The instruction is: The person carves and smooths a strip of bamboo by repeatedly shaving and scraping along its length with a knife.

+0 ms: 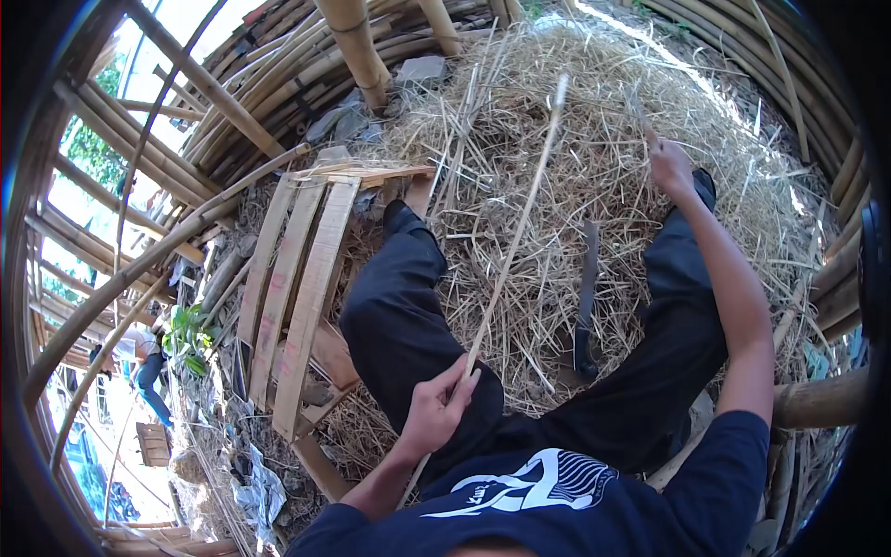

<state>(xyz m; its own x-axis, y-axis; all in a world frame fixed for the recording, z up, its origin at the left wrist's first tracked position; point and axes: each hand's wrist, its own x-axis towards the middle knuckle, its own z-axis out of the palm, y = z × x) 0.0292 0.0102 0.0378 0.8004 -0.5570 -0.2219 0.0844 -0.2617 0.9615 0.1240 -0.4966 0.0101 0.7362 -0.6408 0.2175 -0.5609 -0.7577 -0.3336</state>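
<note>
Bamboo strip (520,229), 1 long pale length, slants from the person's lap up and to the right over the straw, its far end raised toward the top centre. At the far left, beyond several curved bamboo poles too many to count surely, 1 other person (148,371) in blue trousers bends near 1 small wooden box (153,444). Next comes 1 leafy green plant (188,336), then 1 wooden crate (314,302) tilted on the ground, 3 broad slats showing on its near face. Just right of it stand the person's 2 dark trouser legs, spread apart. Over the thigh on that side, the left hand (436,408) is closed around the strip, thumb and fingers pinching it near its lower part, with a short tail passing below. Between the legs, 1 machete (587,288) lies on the straw (538,343), dark handle toward the person and blade pointing away. Farther right, the right hand (670,169) is curled tight, its arm stretched forward, gripping 1 tool (652,136) by a wooden handle; its narrow grey end is hard to make out against the straw. That hand sits just beyond the knee, near the foot, well apart from the strip.
</note>
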